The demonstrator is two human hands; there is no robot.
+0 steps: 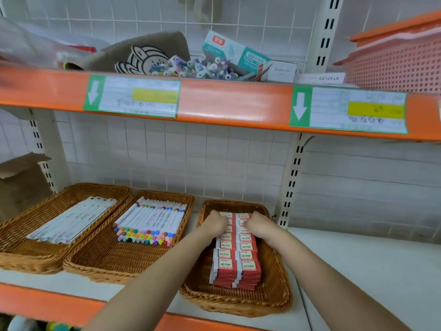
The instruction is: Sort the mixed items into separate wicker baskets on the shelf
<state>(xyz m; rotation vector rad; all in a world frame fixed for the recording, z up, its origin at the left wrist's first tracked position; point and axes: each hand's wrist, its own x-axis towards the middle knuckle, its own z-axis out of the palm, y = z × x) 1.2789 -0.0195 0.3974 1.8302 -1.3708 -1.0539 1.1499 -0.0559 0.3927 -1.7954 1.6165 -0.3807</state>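
Observation:
Three wicker baskets stand on the lower shelf. The left basket [28, 235] holds white pens, the middle basket [100, 266] holds white markers with coloured caps [148, 225]. The right basket [274, 290] holds two rows of stacked red-and-white eraser boxes [236, 259]. My left hand [216, 223] and my right hand [257, 223] reach into the far end of that basket, fingers curled onto the back boxes on either side of the rows. The fingertips are hidden.
The upper shelf [226, 103] carries a brown pouch [143, 56], a heap of small loose items [205, 68], teal and white boxes [238, 56] and a pink plastic basket [396, 65]. A cardboard box [21, 177] stands at the left. White shelf surface [370, 271] lies to the right.

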